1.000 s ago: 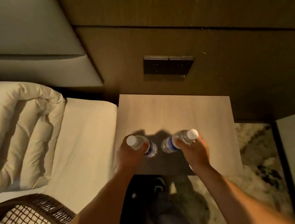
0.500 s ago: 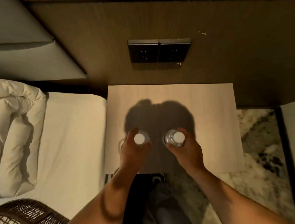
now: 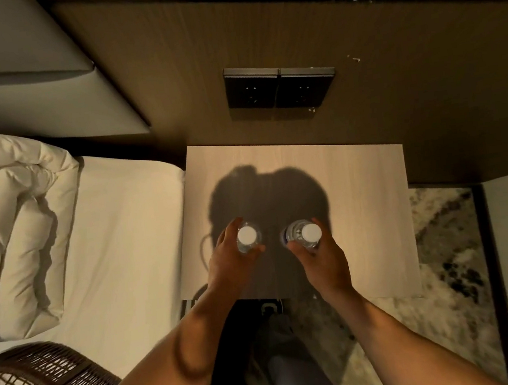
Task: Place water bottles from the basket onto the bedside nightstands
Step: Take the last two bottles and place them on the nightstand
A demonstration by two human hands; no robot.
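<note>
Two clear water bottles with white caps stand upright over the light wooden nightstand (image 3: 366, 186), seen from straight above. My left hand (image 3: 232, 263) is wrapped around the left bottle (image 3: 247, 235). My right hand (image 3: 322, 260) grips the right bottle (image 3: 309, 233). Both bottles are near the nightstand's front half, side by side and a little apart. Whether their bases touch the top is hidden. The dark wicker basket (image 3: 48, 371) shows at the lower left, resting on the bed.
A bed with white sheet (image 3: 120, 255) and folded duvet (image 3: 12, 226) lies left of the nightstand. Dark wall sockets (image 3: 279, 89) sit on the wood panel behind it. Patterned carpet (image 3: 444, 265) lies to the right. My legs and shoe are below the nightstand's front edge.
The bottles went from tilted to upright, caps now facing the camera, and both hands moved slightly forward over the nightstand. The view shifted closer to the wall.
</note>
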